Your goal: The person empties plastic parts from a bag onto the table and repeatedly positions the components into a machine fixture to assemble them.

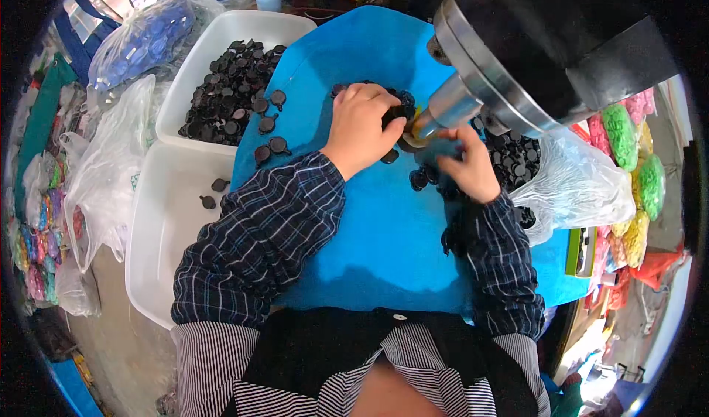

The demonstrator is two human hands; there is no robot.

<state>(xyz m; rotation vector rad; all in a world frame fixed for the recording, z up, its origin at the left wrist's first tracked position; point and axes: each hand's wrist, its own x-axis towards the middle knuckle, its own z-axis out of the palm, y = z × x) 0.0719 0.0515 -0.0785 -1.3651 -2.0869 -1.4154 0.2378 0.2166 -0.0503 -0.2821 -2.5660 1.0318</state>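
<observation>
My left hand (pixel 363 127) is beside the metal tip of the machine (pixel 452 105), its thumb and forefinger closed on a small black round piece (pixel 399 114). More of these dark pieces lie under and behind its fingers. On the other side of the tip is my right hand (pixel 473 167), fingers bent toward it and smeared by motion; whether anything is in them does not show. Loose black round pieces (pixel 419 179) with small tabs lie on the blue work surface (pixel 377 247) between my hands.
A white bin (pixel 171 114) at the left holds many black pieces; a second white bin (pixel 136 254) in front of it holds a few. Black pieces (pixel 517 158) are heaped at the right by a clear plastic bag (pixel 583 184). The machine's black head (pixel 569 40) overhangs the upper right.
</observation>
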